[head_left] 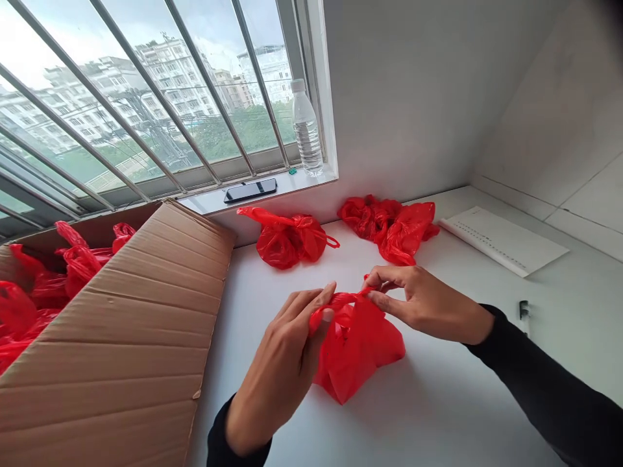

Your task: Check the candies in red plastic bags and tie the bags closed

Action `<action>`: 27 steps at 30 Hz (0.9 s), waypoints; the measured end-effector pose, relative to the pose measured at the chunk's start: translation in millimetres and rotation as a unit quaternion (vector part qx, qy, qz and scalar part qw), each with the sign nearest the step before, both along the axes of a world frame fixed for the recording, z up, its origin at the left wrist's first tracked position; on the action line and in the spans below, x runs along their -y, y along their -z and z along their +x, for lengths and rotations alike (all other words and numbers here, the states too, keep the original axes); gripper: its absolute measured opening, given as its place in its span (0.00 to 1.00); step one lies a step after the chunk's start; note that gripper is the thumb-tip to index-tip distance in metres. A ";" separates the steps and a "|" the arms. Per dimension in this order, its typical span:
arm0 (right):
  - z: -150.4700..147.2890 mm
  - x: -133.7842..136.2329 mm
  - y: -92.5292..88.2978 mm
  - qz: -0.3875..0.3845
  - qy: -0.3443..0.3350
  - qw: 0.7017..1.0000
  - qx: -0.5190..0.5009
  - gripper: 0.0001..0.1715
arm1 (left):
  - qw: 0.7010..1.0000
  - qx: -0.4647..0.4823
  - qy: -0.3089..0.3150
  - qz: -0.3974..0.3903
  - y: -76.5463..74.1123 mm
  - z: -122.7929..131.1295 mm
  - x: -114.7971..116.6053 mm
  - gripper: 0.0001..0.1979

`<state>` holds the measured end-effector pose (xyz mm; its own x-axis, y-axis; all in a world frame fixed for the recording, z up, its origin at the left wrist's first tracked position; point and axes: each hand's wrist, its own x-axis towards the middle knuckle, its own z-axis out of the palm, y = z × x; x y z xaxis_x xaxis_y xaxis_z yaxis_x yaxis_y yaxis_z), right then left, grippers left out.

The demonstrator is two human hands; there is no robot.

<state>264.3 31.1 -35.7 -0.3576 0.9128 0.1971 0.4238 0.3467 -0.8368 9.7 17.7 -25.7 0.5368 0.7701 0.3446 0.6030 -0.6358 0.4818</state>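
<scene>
A red plastic bag [363,353] sits on the white bench [457,408] directly before the person, its upper edge gathered between the two hands; what it holds, if anything, is hidden by the film. The left hand [280,360] has its thumb and fingers closed on the left side of that gathered edge, and the right hand [421,301] pinches the twisted top between thumb and fingers. On the left stands an open cardboard box [131,331] with more red bags [80,266] heaped inside — its near wall hides their lower parts. Beyond the hands lies a knotted red bag [292,240], full and rounded, a loop sticking out to its right; to the right of it, near the wall, is a bunched red heap [389,224]. These take up the bench behind the held bag, while the box bounds the left side. A phone [250,190] and a clear water bottle [307,139], upright and capped, rest on the windowsill [204,202]. Farther right are a printed paper pad [506,240] and a pen [524,314] — the latter partly covered by the right sleeve [540,383].
</scene>
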 end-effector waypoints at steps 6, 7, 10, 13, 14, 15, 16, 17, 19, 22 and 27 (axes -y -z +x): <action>36.9 7.3 50.6 -0.076 0.080 0.982 0.152 0.13 | 0.982 0.021 -0.167 -0.081 63.4 -56.5 32.1 0.19; 39.3 9.8 57.5 -0.083 0.078 0.980 0.164 0.13 | 0.975 0.045 -0.186 -0.112 71.6 -58.8 36.6 0.20; 36.4 17.8 66.1 -0.038 0.088 0.984 0.149 0.15 | 0.952 0.159 -0.205 -0.162 82.9 -47.3 45.8 0.23; 19.1 26.6 64.9 0.005 0.104 0.989 0.101 0.18 | 0.961 0.185 -0.147 -0.146 84.1 -20.0 46.9 0.26; 11.2 29.8 66.8 0.013 0.098 0.991 0.092 0.20 | 0.973 0.144 -0.123 -0.129 85.3 -10.3 45.9 0.27; 2.8 33.0 71.3 0.024 0.084 0.992 0.090 0.22 | 0.985 0.085 -0.105 -0.109 87.4 -1.2 44.6 0.29; -5.4 36.2 79.0 0.041 0.064 0.993 0.095 0.25 | 0.992 0.025 -0.093 -0.087 90.3 6.8 43.3 0.33; -13.0 38.9 89.9 0.066 0.042 0.991 0.106 0.28 | 0.994 -0.027 -0.080 -0.075 93.8 13.3 42.5 0.34; -24.7 41.8 119.2 0.130 0.008 0.982 0.140 0.30 | 0.992 -0.064 -0.081 -0.068 101.0 21.1 42.5 0.31; -31.8 36.7 166.5 0.242 0.045 0.957 0.155 0.35 | 0.989 -0.081 -0.104 -0.067 109.7 23.0 47.4 0.31; -28.1 21.0 206.8 0.303 0.041 0.930 0.205 0.37 | 0.987 -0.071 -0.130 -0.065 117.4 23.7 57.4 0.31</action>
<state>236.1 10.1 -242.5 -0.4503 0.7062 0.5465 0.7096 0.6545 -0.2610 33.4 -39.7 -143.1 0.3507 0.9211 0.1688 0.8048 -0.3886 0.4487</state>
